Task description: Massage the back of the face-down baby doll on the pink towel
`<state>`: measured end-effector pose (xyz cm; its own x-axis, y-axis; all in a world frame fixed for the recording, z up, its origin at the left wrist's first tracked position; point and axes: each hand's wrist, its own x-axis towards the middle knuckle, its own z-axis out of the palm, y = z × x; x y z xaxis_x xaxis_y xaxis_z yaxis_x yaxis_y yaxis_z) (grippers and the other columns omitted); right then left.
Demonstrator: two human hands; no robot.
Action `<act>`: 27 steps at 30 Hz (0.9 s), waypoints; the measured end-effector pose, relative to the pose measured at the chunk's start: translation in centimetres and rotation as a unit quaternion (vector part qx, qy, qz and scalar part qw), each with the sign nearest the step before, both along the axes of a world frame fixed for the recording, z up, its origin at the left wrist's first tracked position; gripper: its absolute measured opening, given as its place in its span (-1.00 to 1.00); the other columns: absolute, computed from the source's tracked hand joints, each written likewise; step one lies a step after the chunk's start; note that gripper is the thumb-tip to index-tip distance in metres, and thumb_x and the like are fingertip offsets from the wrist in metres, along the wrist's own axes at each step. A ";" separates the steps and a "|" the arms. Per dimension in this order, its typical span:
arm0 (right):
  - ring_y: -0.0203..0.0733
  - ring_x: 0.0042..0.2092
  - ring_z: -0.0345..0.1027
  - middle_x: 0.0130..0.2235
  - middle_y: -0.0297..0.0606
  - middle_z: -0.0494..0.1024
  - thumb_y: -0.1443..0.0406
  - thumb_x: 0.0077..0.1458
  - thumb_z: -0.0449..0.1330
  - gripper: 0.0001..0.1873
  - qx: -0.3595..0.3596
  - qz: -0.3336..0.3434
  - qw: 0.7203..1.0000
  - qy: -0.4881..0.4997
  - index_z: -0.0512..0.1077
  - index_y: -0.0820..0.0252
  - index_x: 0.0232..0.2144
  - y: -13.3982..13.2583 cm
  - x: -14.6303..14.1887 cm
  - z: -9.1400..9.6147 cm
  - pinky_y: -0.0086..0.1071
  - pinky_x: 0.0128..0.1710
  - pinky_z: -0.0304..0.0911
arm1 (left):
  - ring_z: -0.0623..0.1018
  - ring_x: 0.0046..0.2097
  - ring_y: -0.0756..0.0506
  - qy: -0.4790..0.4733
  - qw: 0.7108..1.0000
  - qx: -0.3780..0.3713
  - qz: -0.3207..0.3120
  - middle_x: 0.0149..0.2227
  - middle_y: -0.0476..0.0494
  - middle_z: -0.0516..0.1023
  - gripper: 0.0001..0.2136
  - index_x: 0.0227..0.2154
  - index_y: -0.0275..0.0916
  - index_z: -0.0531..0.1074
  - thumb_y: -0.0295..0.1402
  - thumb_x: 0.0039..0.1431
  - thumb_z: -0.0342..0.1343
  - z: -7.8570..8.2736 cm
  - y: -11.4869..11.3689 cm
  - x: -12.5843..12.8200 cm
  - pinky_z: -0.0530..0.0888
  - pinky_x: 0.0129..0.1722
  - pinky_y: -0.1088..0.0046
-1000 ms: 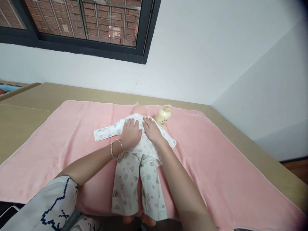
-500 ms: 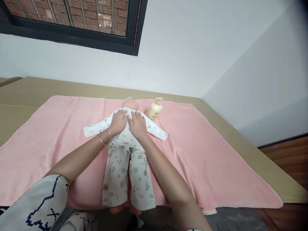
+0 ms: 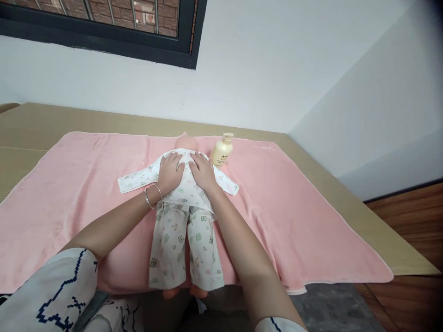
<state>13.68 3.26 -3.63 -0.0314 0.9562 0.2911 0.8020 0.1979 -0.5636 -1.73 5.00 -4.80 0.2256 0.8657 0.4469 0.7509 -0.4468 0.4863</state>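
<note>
A baby doll [image 3: 187,142] lies on a pink blanket [image 3: 294,207], its head away from me and its feet at the near edge. It wears a white printed long-sleeved top [image 3: 188,191] and matching trousers [image 3: 169,246]. My left hand [image 3: 170,173] rests flat on the left of the doll's chest area, fingers spread, with bangles at the wrist. My right hand [image 3: 202,171] lies flat on the right side of the top, fingers apart. Beside the doll's head, near my right hand, stands a pale yellow pump bottle [image 3: 222,151].
The blanket covers much of a light wooden table [image 3: 86,115]. A white wall [image 3: 249,78] rises behind it, with a dark-framed window [image 3: 138,41] at upper left. Brown wooden panels [image 3: 411,221] stand at the right, below the table's level.
My hands have slid slightly apart on the doll's top, the right one a little to the right. The whole view has shifted slightly, so the scene sits higher.
</note>
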 end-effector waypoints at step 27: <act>0.15 0.47 -0.21 0.44 0.00 0.02 0.11 0.37 -0.13 -0.37 -0.057 0.026 0.994 -0.089 0.08 0.26 0.38 -0.8 0.3 1.5 0.12 0.42 -0.26 | 0.50 0.11 -0.31 0.223 0.974 0.011 -0.026 -0.04 -0.51 0.53 -0.62 -0.04 -0.49 0.45 -0.38 0.36 -0.21 4.0 -3.7 0.2 0.40 0.18 0.13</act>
